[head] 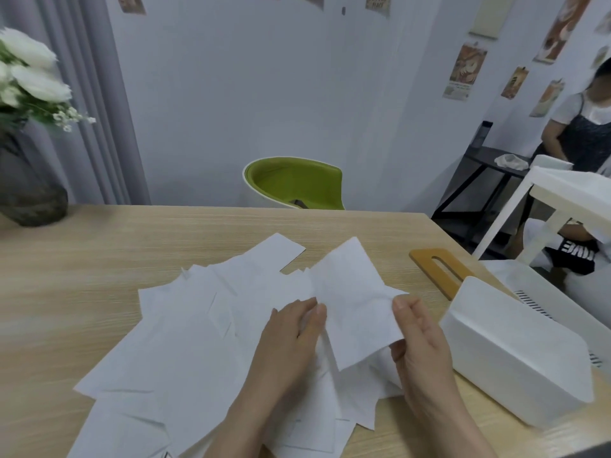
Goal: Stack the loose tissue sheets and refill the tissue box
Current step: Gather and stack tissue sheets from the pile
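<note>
Several loose white tissue sheets (pixel 185 345) lie spread over the wooden table (pixel 82 259). One tissue sheet (pixel 355 302) is lifted off the pile between my hands. My left hand (pixel 291 338) pinches its left edge. My right hand (pixel 418 338) pinches its right edge between thumb and fingers. The white tissue box (pixel 515 355) stands on the table right of my right hand, its underside turned up. Its wooden lid (pixel 439 269) with a slot lies flat behind the box.
A dark glass vase (pixel 29 190) with white flowers stands at the table's far left corner. A green chair (pixel 294 183) sits behind the table. A white device with vents (pixel 562 292) lies past the box. Another person (pixel 582 127) sits at a white table to the right.
</note>
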A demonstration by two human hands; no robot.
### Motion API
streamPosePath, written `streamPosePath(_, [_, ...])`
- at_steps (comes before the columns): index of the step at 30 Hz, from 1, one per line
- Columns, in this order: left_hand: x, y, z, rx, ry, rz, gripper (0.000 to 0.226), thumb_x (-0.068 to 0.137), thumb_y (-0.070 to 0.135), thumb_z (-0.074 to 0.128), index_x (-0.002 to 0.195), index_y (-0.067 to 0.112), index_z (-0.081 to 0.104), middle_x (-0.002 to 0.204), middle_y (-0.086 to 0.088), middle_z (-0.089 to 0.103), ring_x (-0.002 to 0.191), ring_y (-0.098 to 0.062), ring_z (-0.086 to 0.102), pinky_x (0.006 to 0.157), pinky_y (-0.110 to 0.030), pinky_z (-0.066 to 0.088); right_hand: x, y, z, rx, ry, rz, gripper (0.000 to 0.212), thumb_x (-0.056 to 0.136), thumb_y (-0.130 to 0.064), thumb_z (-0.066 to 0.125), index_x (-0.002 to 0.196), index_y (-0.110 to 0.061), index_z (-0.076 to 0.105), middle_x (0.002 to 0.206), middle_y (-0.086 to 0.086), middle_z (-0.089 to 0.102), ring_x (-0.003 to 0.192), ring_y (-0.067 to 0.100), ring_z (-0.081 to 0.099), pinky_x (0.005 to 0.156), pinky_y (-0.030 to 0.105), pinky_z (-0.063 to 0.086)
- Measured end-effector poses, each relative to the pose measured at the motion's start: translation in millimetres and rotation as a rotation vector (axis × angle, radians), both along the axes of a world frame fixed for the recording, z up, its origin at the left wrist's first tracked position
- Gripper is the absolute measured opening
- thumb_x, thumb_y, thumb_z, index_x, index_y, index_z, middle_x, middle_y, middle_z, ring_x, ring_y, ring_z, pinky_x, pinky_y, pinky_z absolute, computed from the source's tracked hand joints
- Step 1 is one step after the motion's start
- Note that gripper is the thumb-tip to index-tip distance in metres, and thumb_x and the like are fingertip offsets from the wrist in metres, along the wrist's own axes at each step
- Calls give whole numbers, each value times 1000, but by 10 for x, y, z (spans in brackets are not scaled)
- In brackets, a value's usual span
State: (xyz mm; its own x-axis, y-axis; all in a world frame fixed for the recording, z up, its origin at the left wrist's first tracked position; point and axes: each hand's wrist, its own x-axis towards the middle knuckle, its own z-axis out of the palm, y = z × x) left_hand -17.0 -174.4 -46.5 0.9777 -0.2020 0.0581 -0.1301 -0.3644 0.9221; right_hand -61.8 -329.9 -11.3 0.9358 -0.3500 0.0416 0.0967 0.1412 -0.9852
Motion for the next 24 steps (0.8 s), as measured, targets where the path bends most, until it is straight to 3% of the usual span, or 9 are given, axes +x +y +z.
streamPosePath(2, [-12, -40, 38, -76, 51, -13, 47, 96, 58, 37, 122, 28, 64, 125, 20, 63, 120, 3, 52, 113, -31, 33, 9, 8, 33, 94, -66, -6, 16, 81, -34, 54, 75, -19, 56, 66, -6, 62, 60, 3, 58, 54, 15, 48])
streamPosePath(4, [-43, -70, 131, -245, 128, 4, 38, 96, 56, 45, 95, 25, 68, 95, 25, 68, 94, 6, 60, 90, -15, 44, 13, 41, 41, 97, -72, 6, 17, 83, -33, 53, 80, -16, 55, 66, -7, 63, 59, 3, 59, 53, 14, 48])
streamPosePath(5, [-47, -76, 159, -341, 145, 24, 43, 94, 54, 49, 82, 15, 64, 81, 18, 65, 81, -2, 59, 77, -16, 43, 6, 63, 38, 80, -58, 19, 19, 85, -32, 52, 82, -14, 54, 65, -6, 64, 57, 3, 59, 50, 14, 47])
streamPosePath(7, [-54, -60, 201, -475, 151, 75, 43, 90, 47, 59, 82, 5, 64, 78, 3, 65, 75, -17, 60, 71, -28, 43, -7, 112, 17, 52, -24, 43, 19, 90, -28, 53, 84, -10, 52, 64, -3, 64, 53, 5, 58, 45, 14, 43])
streamPosePath(11, [-60, 54, 210, -532, 183, 193, 11, 88, 21, 66, 95, 18, 74, 84, -14, 73, 84, -31, 68, 79, -40, 53, -25, 198, -74, 32, 29, 101, 16, 87, -17, 65, 85, -9, 51, 51, -4, 50, 46, 5, 44, 42, 11, 35])
streamPosePath(14, [-100, 163, 163, -517, 175, 247, 15, 91, 7, 60, 94, 17, 72, 81, -9, 75, 81, -22, 71, 76, -33, 55, -22, 276, -102, -15, 40, 168, 14, 87, -6, 62, 99, -8, 55, 70, 3, 68, 62, 15, 60, 59, 15, 46])
streamPosePath(17, [-158, 400, 102, -576, 163, 372, 17, 91, 1, 58, 92, 14, 71, 71, 1, 74, 65, -8, 68, 56, -19, 52, 43, 311, -170, -189, 55, 170, 19, 88, -3, 63, 103, -14, 56, 97, -2, 75, 89, 13, 69, 79, 26, 48])
streamPosePath(20, [-199, 764, -13, -584, 247, 492, 20, 90, 0, 57, 96, 15, 68, 68, 4, 72, 60, -10, 68, 47, -31, 55, 118, 324, -276, -495, 94, 129, 20, 87, -12, 66, 100, -26, 60, 105, -15, 67, 103, -2, 58, 84, 24, 42])
streamPosePath(24, [-276, 1083, -110, -527, 316, 567, 26, 88, -1, 56, 103, 17, 66, 93, -8, 71, 75, -30, 68, 47, -43, 56, 170, 377, -357, -781, 135, 109, 22, 87, -24, 64, 101, -39, 56, 109, -23, 49, 106, -11, 40, 96, 26, 32])
